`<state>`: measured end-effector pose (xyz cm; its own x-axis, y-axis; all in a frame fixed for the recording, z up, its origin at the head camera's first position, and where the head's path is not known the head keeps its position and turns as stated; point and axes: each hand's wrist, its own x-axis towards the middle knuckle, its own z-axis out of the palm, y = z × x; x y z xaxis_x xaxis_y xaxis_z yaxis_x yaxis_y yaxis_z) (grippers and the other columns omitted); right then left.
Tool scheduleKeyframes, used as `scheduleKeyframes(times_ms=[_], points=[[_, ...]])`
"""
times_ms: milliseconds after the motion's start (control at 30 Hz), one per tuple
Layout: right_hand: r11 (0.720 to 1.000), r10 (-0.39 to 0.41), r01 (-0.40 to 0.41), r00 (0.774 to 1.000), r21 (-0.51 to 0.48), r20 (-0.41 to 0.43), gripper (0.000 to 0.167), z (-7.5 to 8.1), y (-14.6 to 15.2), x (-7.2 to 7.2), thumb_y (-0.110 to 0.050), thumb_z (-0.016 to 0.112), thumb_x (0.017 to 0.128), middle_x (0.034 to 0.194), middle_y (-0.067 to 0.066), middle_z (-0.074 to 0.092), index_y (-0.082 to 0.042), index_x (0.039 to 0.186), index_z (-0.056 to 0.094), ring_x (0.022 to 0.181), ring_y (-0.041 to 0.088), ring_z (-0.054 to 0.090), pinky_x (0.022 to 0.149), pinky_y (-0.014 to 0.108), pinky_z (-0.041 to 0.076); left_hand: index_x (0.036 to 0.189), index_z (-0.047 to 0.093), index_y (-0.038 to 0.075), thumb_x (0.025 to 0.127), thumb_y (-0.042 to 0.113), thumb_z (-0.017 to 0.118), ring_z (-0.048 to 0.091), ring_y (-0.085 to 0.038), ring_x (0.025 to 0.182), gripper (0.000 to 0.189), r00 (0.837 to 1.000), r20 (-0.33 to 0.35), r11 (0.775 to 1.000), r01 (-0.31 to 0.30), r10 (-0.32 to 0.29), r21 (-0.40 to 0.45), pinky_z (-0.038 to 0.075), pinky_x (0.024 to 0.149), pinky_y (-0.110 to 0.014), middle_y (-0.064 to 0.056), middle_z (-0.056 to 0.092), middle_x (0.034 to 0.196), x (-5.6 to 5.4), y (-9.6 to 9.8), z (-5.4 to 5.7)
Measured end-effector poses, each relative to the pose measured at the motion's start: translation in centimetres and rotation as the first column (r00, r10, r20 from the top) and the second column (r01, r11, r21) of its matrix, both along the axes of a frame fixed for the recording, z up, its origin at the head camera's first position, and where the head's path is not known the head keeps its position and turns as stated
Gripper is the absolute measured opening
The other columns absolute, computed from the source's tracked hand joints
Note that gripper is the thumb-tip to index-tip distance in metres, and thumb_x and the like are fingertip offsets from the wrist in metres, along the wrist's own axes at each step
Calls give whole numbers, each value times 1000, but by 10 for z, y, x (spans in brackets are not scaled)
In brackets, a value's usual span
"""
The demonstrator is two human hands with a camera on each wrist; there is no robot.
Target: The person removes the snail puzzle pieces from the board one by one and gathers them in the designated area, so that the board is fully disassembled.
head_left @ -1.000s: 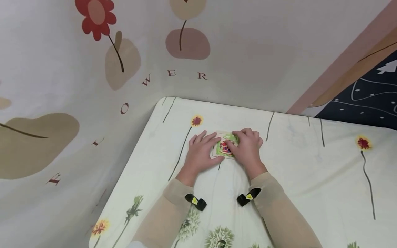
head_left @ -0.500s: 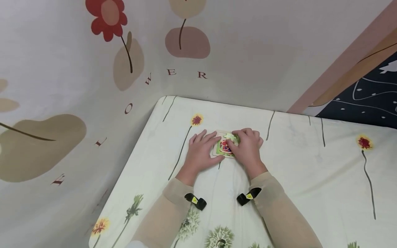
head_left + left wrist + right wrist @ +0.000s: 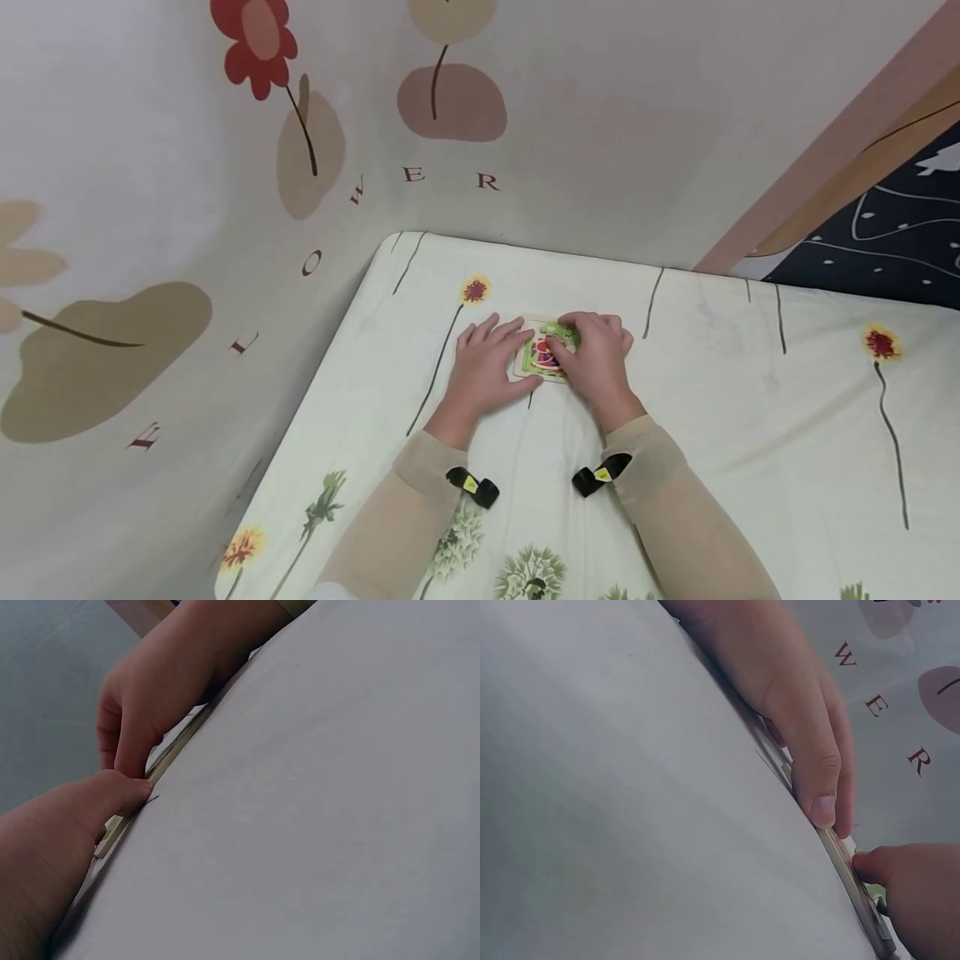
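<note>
A small square jigsaw puzzle board, with a pale border and a green, red and purple picture, lies on the cloth between both hands. Over its left side rests my left hand, fingers spread; the thumb lies along the near edge, as the left wrist view also shows. My right hand covers the right side. Its bent thumb and index finger pinch a green puzzle piece at the upper right of the picture, and the other fingers are curled. The right wrist view shows the right thumb low on the board's top.
A white flower-print cloth covers the table. Behind and to the left hangs a curtain with printed flowers and letters, and a dark patterned panel stands at the far right. Black straps with small cameras circle both wrists.
Half a second ago the green piece caught the light as a pale patch; now it looks darker and flatter. The right fingers have shifted slightly, while the left hand and board stay in place.
</note>
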<state>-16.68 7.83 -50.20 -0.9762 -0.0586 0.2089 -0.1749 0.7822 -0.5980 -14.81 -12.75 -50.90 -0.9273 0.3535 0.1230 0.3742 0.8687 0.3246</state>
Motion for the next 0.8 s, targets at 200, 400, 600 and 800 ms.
scheduleKeyframes(times_ms=[200, 400, 600, 800], points=[[1000, 6, -6, 1000, 3, -30, 33, 1, 0, 1, -25, 81, 97, 123, 8, 76, -11, 127, 77, 116, 35, 52, 101, 62, 29, 155, 58, 30, 91, 66, 71, 27, -30, 159, 74, 1000, 10, 1000, -2, 2, -2, 19, 124, -62, 6, 43, 167, 0, -1, 1], [1000, 17, -17, 998, -4, -64, 37, 0, 2, 3, -22, 82, 96, 128, 8, 75, -13, 131, 77, 118, 35, 52, 101, 62, 30, 155, 58, 30, 91, 65, 71, 27, -31, 159, 74, 1000, 11, 1000, 0, 0, 5, 19, 124, -62, 6, 43, 168, 0, 0, 0], [1000, 8, -9, 997, -3, -80, 37, -1, 3, 4, -24, 83, 95, 129, 7, 76, -14, 130, 78, 115, 33, 54, 101, 61, 31, 154, 59, 29, 91, 66, 70, 29, -31, 158, 74, 1000, -5, 1000, 2, -2, 9, 20, 123, -62, 5, 44, 167, 1, 0, -1], [1000, 5, -6, 993, -7, -116, 37, -4, 9, 7, -28, 84, 96, 127, 5, 76, -15, 130, 78, 114, 31, 55, 101, 60, 31, 155, 58, 30, 91, 66, 70, 27, -31, 159, 74, 1000, 0, 1000, -2, 2, 7, 19, 124, -62, 6, 43, 167, 1, 0, -2]])
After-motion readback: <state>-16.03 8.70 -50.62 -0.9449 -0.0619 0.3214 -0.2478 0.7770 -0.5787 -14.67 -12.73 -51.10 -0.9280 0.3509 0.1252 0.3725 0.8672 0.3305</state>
